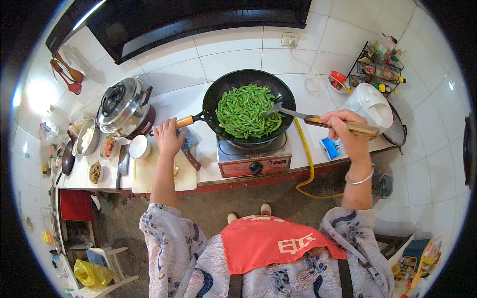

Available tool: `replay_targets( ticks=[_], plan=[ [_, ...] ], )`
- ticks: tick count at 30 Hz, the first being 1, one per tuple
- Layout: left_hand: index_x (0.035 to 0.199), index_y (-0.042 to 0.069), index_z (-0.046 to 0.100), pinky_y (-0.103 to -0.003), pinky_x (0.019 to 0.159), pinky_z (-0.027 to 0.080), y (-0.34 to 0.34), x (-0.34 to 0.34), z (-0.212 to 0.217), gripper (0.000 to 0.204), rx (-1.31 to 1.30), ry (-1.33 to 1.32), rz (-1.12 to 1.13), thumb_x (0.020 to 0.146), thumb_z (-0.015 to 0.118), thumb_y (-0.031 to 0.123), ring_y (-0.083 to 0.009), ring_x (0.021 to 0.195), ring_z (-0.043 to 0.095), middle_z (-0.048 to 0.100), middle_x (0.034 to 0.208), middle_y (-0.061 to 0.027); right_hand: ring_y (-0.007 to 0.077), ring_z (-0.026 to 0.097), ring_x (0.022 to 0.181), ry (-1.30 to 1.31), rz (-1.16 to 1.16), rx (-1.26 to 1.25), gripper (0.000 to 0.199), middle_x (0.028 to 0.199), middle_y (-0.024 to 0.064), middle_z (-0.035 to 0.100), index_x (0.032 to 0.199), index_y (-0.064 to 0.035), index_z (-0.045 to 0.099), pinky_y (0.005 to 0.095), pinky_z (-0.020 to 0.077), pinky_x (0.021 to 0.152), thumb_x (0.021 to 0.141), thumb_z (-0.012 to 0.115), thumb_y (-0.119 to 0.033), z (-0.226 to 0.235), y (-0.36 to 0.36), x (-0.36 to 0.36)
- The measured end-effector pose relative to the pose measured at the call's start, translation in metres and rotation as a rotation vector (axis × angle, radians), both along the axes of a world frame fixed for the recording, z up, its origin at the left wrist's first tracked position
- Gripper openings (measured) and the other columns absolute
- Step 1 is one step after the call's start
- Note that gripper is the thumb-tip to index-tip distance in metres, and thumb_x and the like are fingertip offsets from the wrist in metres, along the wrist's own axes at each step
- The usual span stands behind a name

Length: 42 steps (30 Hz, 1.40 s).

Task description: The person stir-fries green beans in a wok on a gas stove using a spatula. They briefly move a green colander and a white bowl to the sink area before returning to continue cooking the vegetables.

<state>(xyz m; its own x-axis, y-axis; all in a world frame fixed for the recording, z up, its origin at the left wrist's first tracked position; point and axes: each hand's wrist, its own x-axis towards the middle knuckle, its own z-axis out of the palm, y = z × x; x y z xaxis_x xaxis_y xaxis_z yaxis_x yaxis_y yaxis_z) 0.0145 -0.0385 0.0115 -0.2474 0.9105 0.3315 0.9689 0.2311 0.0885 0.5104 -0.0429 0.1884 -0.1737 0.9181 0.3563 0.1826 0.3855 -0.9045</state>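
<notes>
A black wok (pixel 285 89) sits on a portable gas stove (pixel 254 161), full of cut green beans (pixel 251 111). My left hand (pixel 168 139) is closed around the end of the wok's wooden handle (pixel 185 121). In my right hand (pixel 349 139) is a metal spatula (pixel 294 113), gripped by its wooden handle, its blade among the beans at the wok's right side. Below my left wrist lies a pale cutting board (pixel 186 176), and a cleaver (pixel 189 149) rests by its far right corner, under the wok handle.
A lidded steel pot (pixel 124 107), white bowl (pixel 139 147), second cleaver (pixel 122 161) and dishes of food (pixel 95 172) stand left. The yellow gas hose (pixel 311 171) hangs over the counter's front edge. Right are a blue-white packet (pixel 333 147), white appliance (pixel 367 107) and bottle rack (pixel 376 69).
</notes>
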Motion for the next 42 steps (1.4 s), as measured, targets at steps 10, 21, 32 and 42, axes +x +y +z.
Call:
replay_targets(
  ticks=[10,21,32,42],
  plan=[
    [0.133,0.015,0.052,-0.056,0.115,0.018,0.002,0.001,-0.003,0.063,0.029,0.006,0.002,0.076,0.075,0.03,-0.0265,0.131,0.042,0.054,0.131,-0.0062,0.0058,0.056,0.057,-0.14,0.004,-0.099,0.016,0.069,0.0021,0.065,0.083,-0.0011,0.071,0.0214,0.0441,0.052,0.087,0.066,-0.016,0.002,0.016,-0.01],
    [0.131,0.016,0.053,-0.055,0.115,0.017,0.001,0.006,0.0,0.061,0.075,-0.008,-0.002,0.076,0.076,0.03,-0.0269,0.128,0.044,0.054,0.127,-0.0059,0.0076,0.056,0.062,-0.081,0.184,0.008,0.014,0.084,0.0075,0.07,0.082,0.0023,0.067,0.023,0.0462,0.058,0.087,0.062,-0.01,-0.015,0.005,-0.038],
    [0.129,0.015,0.053,-0.056,0.115,0.017,-0.001,0.004,-0.003,0.061,0.095,-0.009,-0.015,0.075,0.077,0.03,-0.0277,0.127,0.044,0.055,0.126,-0.0063,0.0089,0.061,0.068,-0.023,0.282,-0.072,0.016,0.089,0.0082,0.069,0.084,0.001,0.068,0.023,0.0512,0.063,0.089,0.062,-0.013,-0.036,0.012,-0.063],
    [0.13,0.016,0.053,-0.055,0.116,0.015,0.0,0.005,-0.005,0.06,0.086,-0.03,-0.001,0.076,0.074,0.03,-0.026,0.13,0.042,0.054,0.127,-0.0049,0.012,0.063,0.068,0.149,0.296,0.187,0.014,0.098,0.013,0.07,0.086,0.0022,0.066,0.0239,0.0528,0.064,0.09,0.06,-0.01,-0.094,0.035,-0.098]
  ],
)
